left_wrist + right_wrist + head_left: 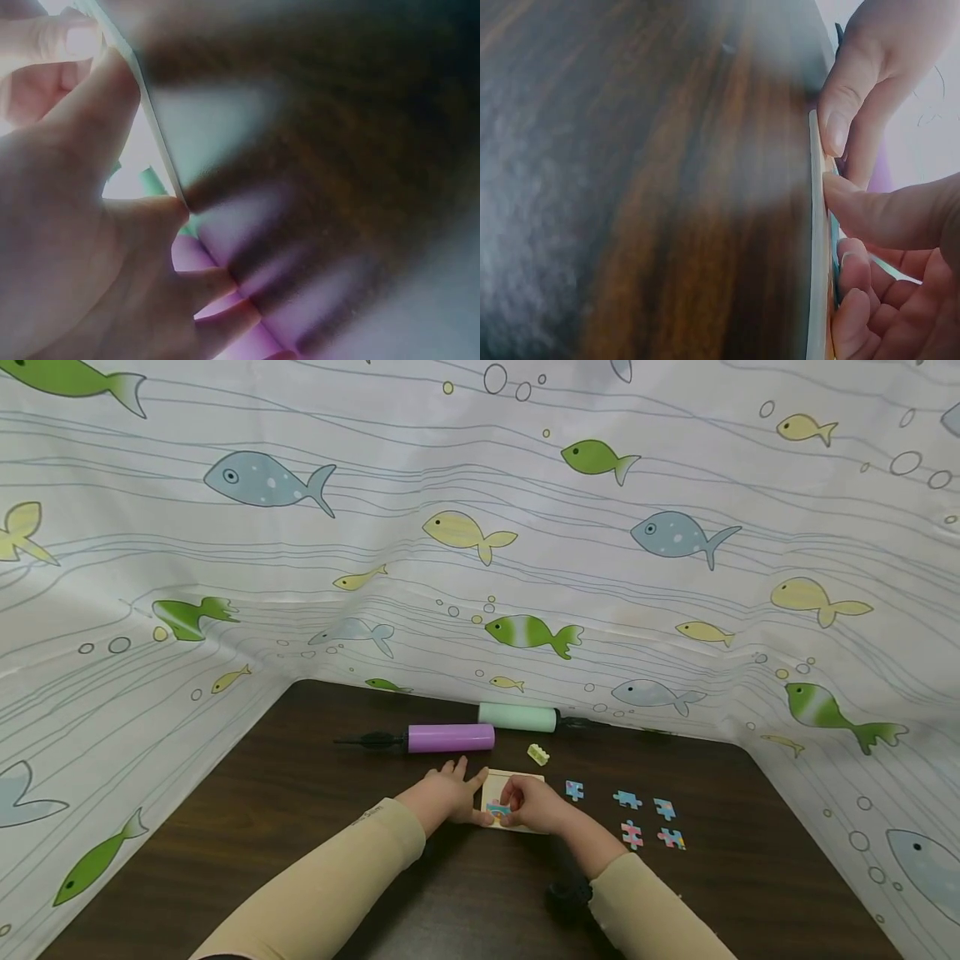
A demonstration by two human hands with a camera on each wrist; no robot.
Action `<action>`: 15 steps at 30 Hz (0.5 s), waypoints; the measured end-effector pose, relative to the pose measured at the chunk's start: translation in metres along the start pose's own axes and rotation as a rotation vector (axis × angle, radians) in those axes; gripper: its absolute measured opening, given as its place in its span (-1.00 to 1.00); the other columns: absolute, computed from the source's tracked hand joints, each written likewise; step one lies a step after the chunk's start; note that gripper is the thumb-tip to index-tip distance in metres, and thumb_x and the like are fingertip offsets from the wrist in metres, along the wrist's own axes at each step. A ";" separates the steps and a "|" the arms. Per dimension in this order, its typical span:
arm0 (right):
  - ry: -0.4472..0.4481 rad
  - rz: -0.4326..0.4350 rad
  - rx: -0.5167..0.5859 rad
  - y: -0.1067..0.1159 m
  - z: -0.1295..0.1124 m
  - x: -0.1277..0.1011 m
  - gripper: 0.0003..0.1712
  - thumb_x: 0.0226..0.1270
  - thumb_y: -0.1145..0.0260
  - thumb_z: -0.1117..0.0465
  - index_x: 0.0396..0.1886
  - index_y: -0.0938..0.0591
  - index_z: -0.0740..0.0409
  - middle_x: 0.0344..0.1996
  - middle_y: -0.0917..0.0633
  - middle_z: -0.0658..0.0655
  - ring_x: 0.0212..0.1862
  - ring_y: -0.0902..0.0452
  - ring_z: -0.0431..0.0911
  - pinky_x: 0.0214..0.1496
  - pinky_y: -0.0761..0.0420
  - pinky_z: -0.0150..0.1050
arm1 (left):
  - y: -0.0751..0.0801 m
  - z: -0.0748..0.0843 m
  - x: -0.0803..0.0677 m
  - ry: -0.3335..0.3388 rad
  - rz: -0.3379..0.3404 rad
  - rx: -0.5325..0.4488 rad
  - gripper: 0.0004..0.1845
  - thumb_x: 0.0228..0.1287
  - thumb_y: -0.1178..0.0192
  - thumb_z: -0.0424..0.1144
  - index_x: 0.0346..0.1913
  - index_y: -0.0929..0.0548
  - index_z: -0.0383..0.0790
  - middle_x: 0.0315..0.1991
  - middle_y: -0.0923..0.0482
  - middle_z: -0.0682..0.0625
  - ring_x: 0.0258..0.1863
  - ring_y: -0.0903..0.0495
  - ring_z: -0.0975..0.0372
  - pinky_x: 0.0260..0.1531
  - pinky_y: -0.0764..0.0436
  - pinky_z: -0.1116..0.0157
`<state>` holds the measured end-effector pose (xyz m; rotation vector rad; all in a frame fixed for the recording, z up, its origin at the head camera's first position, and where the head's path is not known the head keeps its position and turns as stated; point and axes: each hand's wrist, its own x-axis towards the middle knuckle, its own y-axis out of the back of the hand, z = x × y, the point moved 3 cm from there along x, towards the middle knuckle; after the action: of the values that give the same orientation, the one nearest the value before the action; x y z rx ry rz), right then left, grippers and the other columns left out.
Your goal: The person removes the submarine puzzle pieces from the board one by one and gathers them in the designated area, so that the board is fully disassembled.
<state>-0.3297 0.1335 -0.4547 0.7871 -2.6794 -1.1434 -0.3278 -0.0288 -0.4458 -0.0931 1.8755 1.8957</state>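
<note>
A small pale puzzle board (492, 787) lies on the dark table, with a colourful jigsaw piece (497, 812) in its lower left corner. My left hand (446, 793) is spread at the board's left side, thumb and index finger touching its edge. With curled fingers and thumb, my right hand (536, 806) pinches at the jigsaw piece low on the board, covering much of the board's right half. In the right wrist view, the right thumb (885, 217) rests at the board's edge (817, 262), close to the left thumb (840, 124).
Right of the board lie several loose jigsaw pieces (632, 835). Behind it are a small yellow-green block (537, 754), a purple hand pump (450, 738) and a mint-green hand pump (517, 717). A fish-patterned sheet (465, 593) rises around the table's back and sides.
</note>
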 end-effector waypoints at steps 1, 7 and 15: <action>-0.007 0.003 0.001 0.000 0.000 0.000 -0.73 0.09 -0.52 0.44 -0.32 -0.57 0.23 -0.53 -0.48 0.02 -0.47 -0.36 -0.14 -0.43 -0.38 -0.26 | 0.000 0.000 0.000 -0.003 0.001 0.001 -0.02 0.20 -0.05 0.46 0.59 -0.05 0.13 0.55 0.06 -0.19 0.49 -0.01 -0.08 0.36 -0.11 -0.08; -0.038 0.009 0.020 -0.002 0.001 0.002 -0.70 0.08 -0.51 0.45 -0.31 -0.54 0.20 -0.53 -0.47 0.04 -0.47 -0.35 -0.12 -0.43 -0.36 -0.25 | -0.001 -0.001 0.001 -0.008 0.008 -0.002 -0.01 0.18 -0.07 0.47 0.59 -0.06 0.12 0.55 0.04 -0.19 0.49 -0.02 -0.08 0.35 -0.13 -0.08; -0.002 0.011 0.060 -0.002 0.001 0.001 -0.73 0.16 -0.47 0.43 -0.36 -0.50 0.19 -0.49 -0.49 0.03 -0.45 -0.38 -0.12 -0.42 -0.38 -0.23 | -0.002 -0.001 0.002 -0.007 0.009 -0.005 0.00 0.17 -0.09 0.46 0.59 -0.07 0.12 0.55 0.04 -0.19 0.49 -0.02 -0.08 0.35 -0.13 -0.08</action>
<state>-0.3301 0.1325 -0.4563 0.7802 -2.7272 -1.0668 -0.3295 -0.0294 -0.4486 -0.0793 1.8694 1.9049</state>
